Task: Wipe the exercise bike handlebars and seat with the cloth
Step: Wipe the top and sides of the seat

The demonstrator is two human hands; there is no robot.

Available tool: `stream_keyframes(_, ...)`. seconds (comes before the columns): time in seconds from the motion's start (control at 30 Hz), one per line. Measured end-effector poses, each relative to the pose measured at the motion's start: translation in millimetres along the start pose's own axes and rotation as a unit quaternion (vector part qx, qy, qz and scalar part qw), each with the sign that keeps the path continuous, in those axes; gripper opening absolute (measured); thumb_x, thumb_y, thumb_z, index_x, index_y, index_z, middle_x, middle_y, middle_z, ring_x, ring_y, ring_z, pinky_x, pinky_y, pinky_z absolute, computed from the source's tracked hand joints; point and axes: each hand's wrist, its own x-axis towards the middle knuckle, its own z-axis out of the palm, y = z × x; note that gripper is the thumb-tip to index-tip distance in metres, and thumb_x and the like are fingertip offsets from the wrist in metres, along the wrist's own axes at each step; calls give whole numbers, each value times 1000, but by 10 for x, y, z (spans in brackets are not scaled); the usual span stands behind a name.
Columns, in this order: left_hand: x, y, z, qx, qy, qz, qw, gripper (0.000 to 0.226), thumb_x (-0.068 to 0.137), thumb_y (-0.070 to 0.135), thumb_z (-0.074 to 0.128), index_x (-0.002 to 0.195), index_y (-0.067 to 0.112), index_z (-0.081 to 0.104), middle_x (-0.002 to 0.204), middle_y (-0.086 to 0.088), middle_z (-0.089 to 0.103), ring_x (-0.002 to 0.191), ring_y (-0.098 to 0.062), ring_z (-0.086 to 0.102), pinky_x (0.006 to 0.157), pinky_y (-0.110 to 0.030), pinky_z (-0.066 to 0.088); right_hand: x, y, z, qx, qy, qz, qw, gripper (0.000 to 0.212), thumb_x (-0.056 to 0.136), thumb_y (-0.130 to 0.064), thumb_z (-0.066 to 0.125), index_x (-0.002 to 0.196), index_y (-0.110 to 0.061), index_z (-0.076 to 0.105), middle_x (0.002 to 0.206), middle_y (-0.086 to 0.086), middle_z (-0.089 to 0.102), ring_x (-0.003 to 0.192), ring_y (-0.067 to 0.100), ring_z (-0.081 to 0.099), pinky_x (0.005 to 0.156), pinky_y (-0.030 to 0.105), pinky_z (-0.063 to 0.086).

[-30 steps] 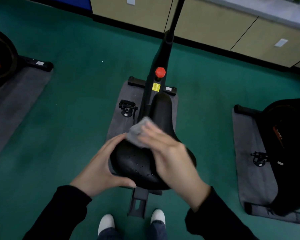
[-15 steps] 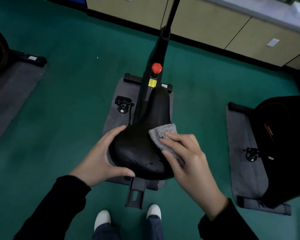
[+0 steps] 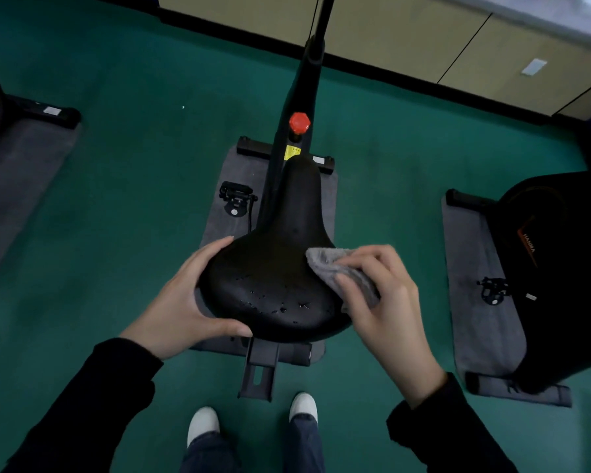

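The black bike seat [image 3: 280,264] lies below me, its wide rear part dotted with small droplets. My left hand [image 3: 181,302] grips the seat's left rear edge, fingers along the side and thumb curled under the back rim. My right hand [image 3: 386,302] holds a folded grey cloth [image 3: 342,271] and presses it on the seat's right edge. The bike's black frame [image 3: 301,97] with a red knob [image 3: 299,122] runs forward from the seat. The handlebars are out of view.
The bike stands on a grey mat [image 3: 219,206] on green floor, a pedal [image 3: 236,198] to its left. Another black bike [image 3: 560,268] on a mat stands at the right, a third one [image 3: 21,110] at the far left. Beige cabinets [image 3: 423,35] line the back wall. My white shoes [image 3: 202,423] are below.
My right hand has slid the cloth from the seat's upper left across to its right edge. The left hand has kept its grip on the left rear edge.
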Motion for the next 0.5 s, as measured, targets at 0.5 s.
stream_keyframes(0.5,4,9,6,-17,6,-8,1000,113,40,37,90,139,39,35,141,15,43,130,0,39,111,-30,31,165,-17,100,32,13,19,999,7,84,0,67,89,-5,69,95,5,62,93,16,59,85,14,42)
